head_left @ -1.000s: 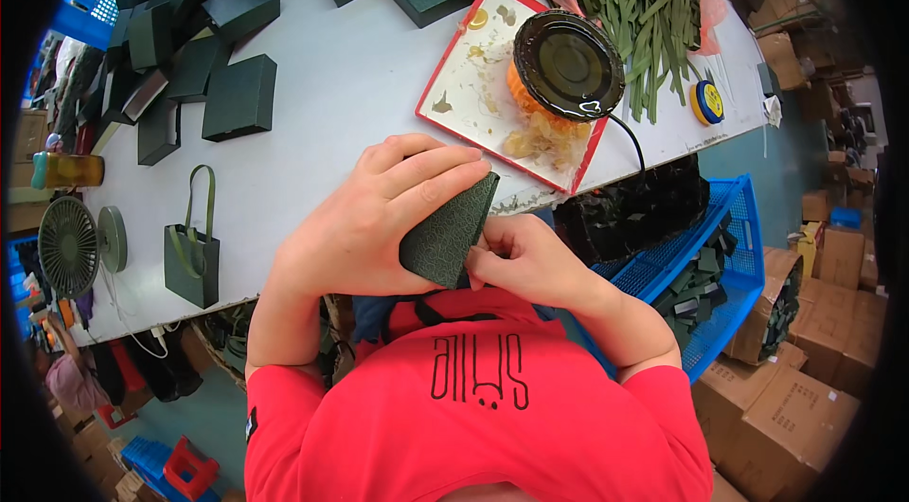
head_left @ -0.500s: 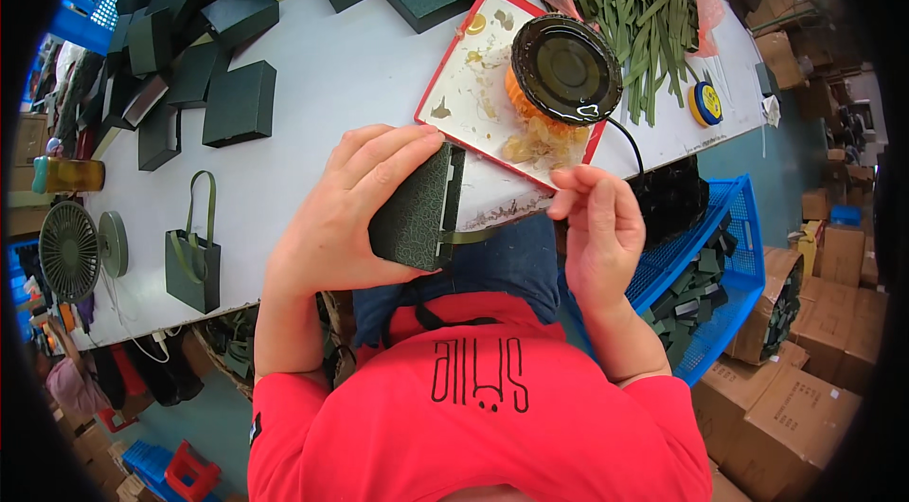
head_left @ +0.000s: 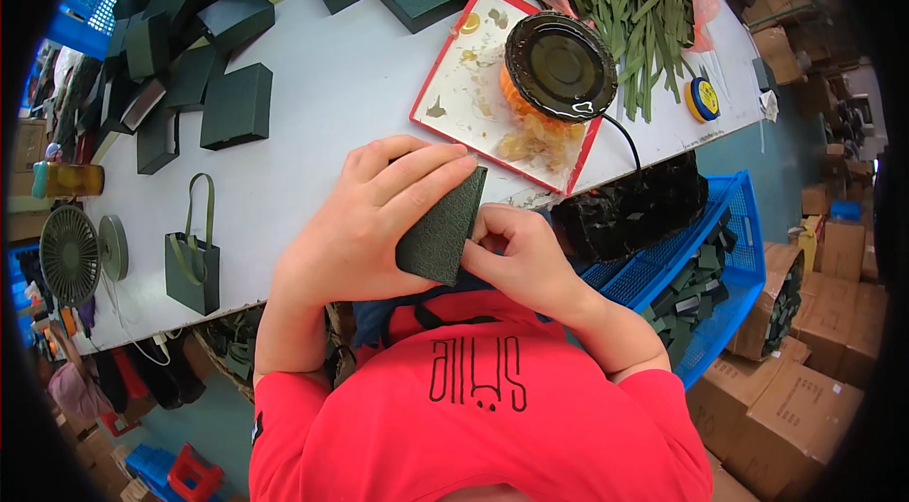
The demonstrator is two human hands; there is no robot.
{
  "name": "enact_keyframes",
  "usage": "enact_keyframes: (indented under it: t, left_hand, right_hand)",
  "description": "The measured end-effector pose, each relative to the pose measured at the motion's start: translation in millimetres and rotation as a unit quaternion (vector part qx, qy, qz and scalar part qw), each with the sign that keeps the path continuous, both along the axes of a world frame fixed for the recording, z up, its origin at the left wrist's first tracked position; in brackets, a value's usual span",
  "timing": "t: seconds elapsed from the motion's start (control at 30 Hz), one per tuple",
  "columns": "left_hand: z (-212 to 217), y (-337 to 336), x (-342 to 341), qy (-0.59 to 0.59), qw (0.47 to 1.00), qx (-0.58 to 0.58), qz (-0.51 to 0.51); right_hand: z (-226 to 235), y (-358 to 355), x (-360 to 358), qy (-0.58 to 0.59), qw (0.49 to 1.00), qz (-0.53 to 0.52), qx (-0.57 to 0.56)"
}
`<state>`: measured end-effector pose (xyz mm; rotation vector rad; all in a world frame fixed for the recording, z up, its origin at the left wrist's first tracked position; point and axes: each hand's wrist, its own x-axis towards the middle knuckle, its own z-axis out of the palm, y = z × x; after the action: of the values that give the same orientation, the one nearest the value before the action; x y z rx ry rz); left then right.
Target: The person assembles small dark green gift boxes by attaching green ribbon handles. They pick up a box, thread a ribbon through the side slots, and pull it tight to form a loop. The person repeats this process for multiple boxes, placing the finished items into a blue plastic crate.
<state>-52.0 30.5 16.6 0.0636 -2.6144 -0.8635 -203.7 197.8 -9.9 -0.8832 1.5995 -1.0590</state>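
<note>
My left hand (head_left: 355, 223) wraps round a small dark green box (head_left: 443, 235) with a patterned surface, tilted above the table's front edge. The fingers lie over its far side and the thumb is under the near side. My right hand (head_left: 521, 251) presses bent fingers and thumb against the box's right edge. Whatever lies between those fingertips is hidden, and the ribbon strip on the box does not show. To the left on the table stands a similar green box (head_left: 192, 279) with a looped ribbon handle.
A black-topped round pot (head_left: 561, 66) with an orange body sits on a red-rimmed tray (head_left: 445, 76) smeared with amber residue. Behind it are loose green ribbons (head_left: 620, 14). Several green boxes (head_left: 237, 104) pile up at far left. A blue crate (head_left: 748, 246) stands right; fans (head_left: 71, 251) left.
My right hand has moved left and in to the box's right edge, and its fingers have bent in. The box has turned in my left hand; its ribbon strip is now out of sight.
</note>
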Motion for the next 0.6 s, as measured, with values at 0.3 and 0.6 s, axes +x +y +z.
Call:
enact_keyframes:
  t: [0.3,0.6]
  left_hand:
    - [-4.3,1.1,3.0,-0.005,0.999,0.028,0.039]
    - [-3.0,3.0,-0.7,0.003,0.999,0.022,0.037]
  right_hand:
    - [13.0,2.7,-11.5,-0.163,0.979,-0.114,-0.044]
    - [-4.1,10.7,-3.2,-0.009,0.983,-0.131,-0.127]
